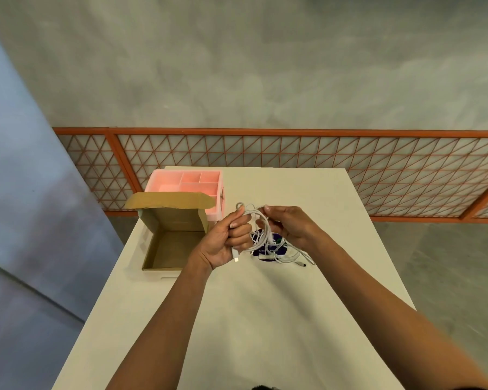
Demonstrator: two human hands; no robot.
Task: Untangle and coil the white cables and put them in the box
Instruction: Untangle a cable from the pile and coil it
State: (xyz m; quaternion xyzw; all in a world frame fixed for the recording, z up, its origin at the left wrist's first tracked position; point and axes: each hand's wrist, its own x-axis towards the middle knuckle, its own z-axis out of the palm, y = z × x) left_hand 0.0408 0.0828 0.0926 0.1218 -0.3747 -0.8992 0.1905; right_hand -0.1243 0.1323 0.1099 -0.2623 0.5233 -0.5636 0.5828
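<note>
My left hand [228, 240] grips a bundle of loops of a white cable [254, 218] above the table, and a connector end hangs below its fist. Just to the right, my right hand [289, 225] pinches the same cable at the top of the loop. More white cable [289, 257] lies tangled on the table under the hands, over a dark blue round object [268, 250]. An open brown cardboard box [172, 237] stands to the left of my left hand with its lid raised; its inside shows nothing.
A pink plastic organiser [186, 182] with several compartments stands behind the cardboard box at the table's far left. The white table [237, 319] ends close to the box on the left. Beyond its far edge runs an orange lattice railing [321, 153].
</note>
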